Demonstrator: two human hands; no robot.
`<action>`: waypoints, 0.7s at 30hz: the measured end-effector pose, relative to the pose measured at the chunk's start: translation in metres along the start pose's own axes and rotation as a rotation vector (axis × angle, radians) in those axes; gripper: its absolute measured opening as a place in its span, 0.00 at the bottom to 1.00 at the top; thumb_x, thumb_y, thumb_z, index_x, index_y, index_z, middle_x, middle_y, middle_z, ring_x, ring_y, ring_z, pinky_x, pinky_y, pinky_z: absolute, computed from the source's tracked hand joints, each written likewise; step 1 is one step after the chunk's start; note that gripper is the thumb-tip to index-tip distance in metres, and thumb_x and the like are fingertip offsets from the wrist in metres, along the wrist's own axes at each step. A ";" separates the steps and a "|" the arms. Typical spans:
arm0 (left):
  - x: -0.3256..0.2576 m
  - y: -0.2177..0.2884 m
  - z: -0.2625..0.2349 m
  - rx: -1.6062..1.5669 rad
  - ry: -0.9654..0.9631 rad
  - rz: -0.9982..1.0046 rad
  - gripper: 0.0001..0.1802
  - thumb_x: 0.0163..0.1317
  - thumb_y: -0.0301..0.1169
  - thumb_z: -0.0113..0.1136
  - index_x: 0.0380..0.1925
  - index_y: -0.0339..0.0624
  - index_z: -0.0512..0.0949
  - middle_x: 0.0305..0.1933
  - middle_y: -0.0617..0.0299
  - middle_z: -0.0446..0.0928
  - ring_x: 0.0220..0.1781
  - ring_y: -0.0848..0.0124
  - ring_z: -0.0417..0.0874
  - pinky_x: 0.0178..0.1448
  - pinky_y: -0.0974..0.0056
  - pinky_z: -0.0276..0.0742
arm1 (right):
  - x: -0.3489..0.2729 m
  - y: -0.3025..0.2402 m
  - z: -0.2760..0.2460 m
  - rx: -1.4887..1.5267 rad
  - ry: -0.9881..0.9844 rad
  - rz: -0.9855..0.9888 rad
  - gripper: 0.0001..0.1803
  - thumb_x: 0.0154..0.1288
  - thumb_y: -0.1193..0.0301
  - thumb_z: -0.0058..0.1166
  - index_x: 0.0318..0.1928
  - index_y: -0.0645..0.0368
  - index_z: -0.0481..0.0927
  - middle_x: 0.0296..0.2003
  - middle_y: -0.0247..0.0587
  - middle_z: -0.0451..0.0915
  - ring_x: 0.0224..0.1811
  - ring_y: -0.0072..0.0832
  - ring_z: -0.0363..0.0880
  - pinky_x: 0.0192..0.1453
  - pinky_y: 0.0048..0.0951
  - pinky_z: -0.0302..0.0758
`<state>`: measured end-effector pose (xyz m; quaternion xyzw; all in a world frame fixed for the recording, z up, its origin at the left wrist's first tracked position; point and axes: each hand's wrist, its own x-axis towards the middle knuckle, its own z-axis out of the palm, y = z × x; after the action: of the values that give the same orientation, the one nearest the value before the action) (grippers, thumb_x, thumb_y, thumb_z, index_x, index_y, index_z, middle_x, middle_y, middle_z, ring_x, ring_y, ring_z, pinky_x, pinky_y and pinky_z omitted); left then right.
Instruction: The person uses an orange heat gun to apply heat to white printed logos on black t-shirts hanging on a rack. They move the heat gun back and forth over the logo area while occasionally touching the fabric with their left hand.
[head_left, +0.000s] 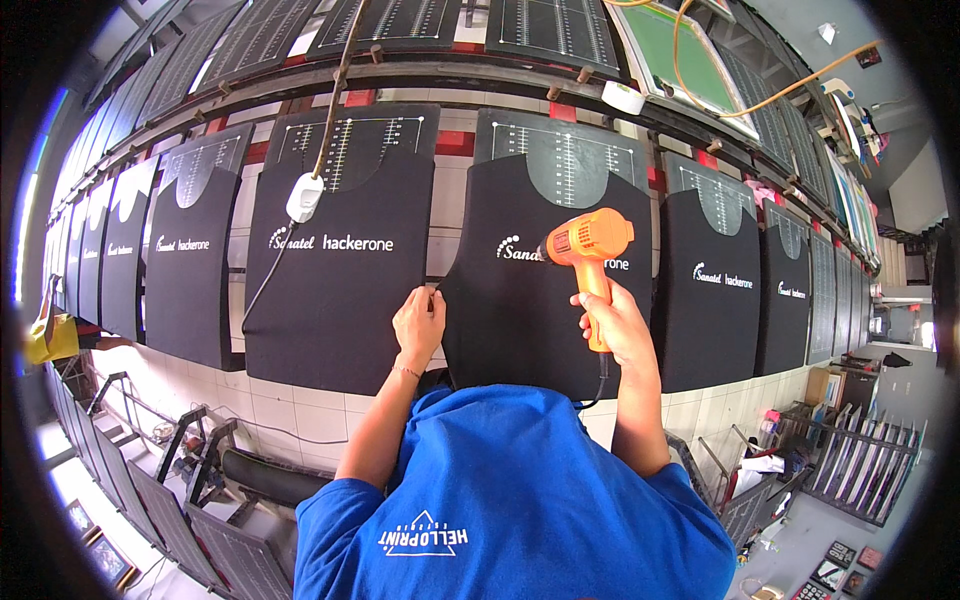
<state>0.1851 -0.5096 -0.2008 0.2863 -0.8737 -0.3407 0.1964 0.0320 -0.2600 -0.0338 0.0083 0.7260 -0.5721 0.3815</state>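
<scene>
My right hand (622, 325) is wrapped round the handle of an orange heat gun (592, 240), its nozzle pointing left. The gun hangs over a black shirt (540, 330) stretched on a dark printing board (500, 135), covering part of the shirt's white print. At that shirt's left edge my left hand (419, 322) is closed, pinching the fabric, which bows out toward the fingers. Beside it on the left lies another black shirt (330, 310) with a white print. A cord runs down from the gun's handle toward my body.
More printed black shirts (708, 290) lie on boards along the row both ways. A white power socket (304, 198) dangles on a cable over the left shirt. Behind the row are a rail, a roll of white tape (623, 98) and a green screen frame (680, 55).
</scene>
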 end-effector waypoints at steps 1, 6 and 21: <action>-0.001 0.000 0.001 0.003 0.004 0.003 0.07 0.64 0.33 0.58 0.30 0.41 0.77 0.25 0.56 0.76 0.25 0.56 0.80 0.31 0.56 0.73 | 0.000 -0.003 -0.002 0.012 -0.020 0.015 0.20 0.68 0.69 0.51 0.57 0.63 0.71 0.38 0.39 0.79 0.26 0.18 0.74 0.28 0.22 0.76; -0.001 0.002 0.001 0.037 -0.013 0.002 0.07 0.64 0.33 0.57 0.29 0.43 0.76 0.24 0.57 0.77 0.25 0.56 0.80 0.31 0.54 0.74 | 0.002 0.002 0.004 -0.031 -0.006 -0.010 0.19 0.68 0.70 0.51 0.57 0.64 0.71 0.38 0.38 0.79 0.26 0.17 0.74 0.27 0.21 0.76; 0.009 -0.008 -0.008 -0.016 -0.089 0.078 0.08 0.62 0.31 0.59 0.28 0.38 0.76 0.21 0.53 0.74 0.24 0.55 0.78 0.31 0.55 0.72 | 0.000 -0.003 0.022 0.100 0.005 0.001 0.19 0.66 0.68 0.53 0.55 0.65 0.72 0.36 0.38 0.79 0.25 0.18 0.74 0.26 0.22 0.75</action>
<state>0.1853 -0.5239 -0.1999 0.2351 -0.8893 -0.3522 0.1729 0.0423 -0.2792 -0.0330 0.0292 0.6975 -0.6075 0.3789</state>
